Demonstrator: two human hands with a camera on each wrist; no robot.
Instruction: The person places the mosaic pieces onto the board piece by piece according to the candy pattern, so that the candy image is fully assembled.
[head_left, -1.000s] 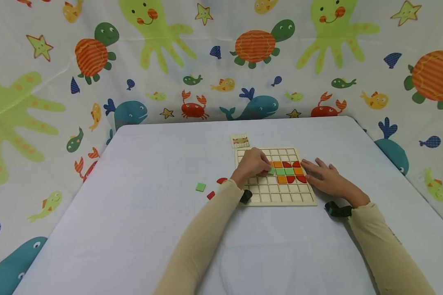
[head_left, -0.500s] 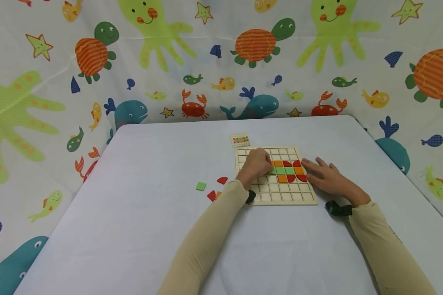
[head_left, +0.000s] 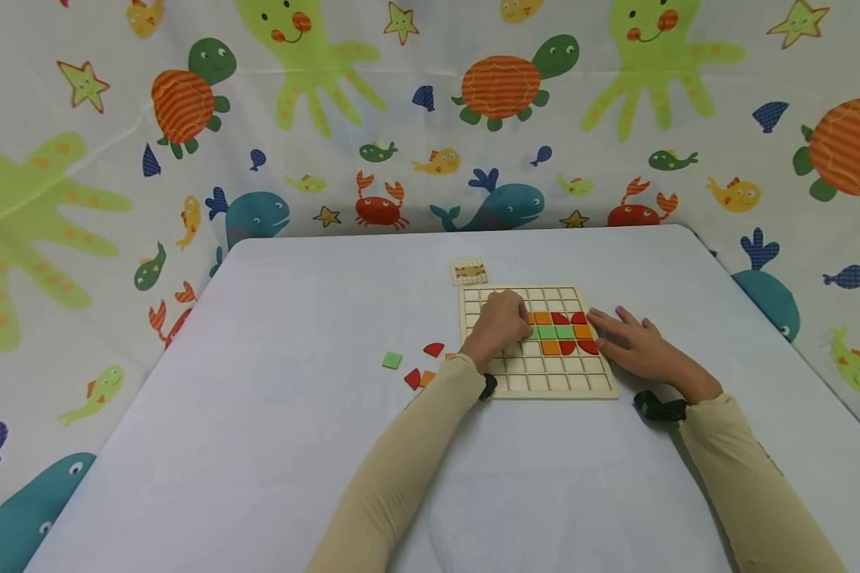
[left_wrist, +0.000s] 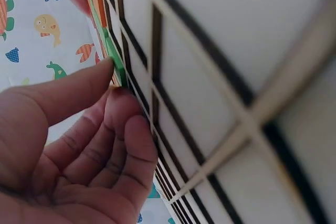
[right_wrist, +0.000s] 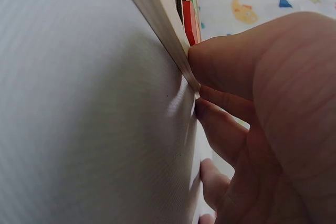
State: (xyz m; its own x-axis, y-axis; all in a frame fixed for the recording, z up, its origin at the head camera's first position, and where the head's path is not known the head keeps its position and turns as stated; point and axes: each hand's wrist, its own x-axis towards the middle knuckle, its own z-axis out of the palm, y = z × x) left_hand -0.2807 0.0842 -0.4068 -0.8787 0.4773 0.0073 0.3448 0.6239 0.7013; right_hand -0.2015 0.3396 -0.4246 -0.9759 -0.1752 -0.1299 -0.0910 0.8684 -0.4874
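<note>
A pale wooden grid board [head_left: 537, 384] lies on the white table, bearing a block of orange, red and green tiles. My left hand [head_left: 500, 322] is over the middle-left of the board at the end of the green row. In the left wrist view its thumb and curled index finger pinch a green square tile [left_wrist: 116, 62] at the grid; the head view mostly hides that tile behind the fingers. My right hand [head_left: 638, 348] rests at the board's right edge with its fingers extended, the thumb touching the rim in the right wrist view.
Left of the board lie a loose green square tile [head_left: 392, 360], red quarter-round tiles [head_left: 433, 349] and an orange tile [head_left: 427, 379], partly near the left sleeve. Behind the board's far left corner is a small pattern card [head_left: 469, 272]. A printed sea-animal curtain [head_left: 401, 79] surrounds the table.
My left hand has shifted slightly right and its wrist has turned a little, uncovering more of the loose tiles beside the sleeve. The right hand keeps its place at the board's edge.
</note>
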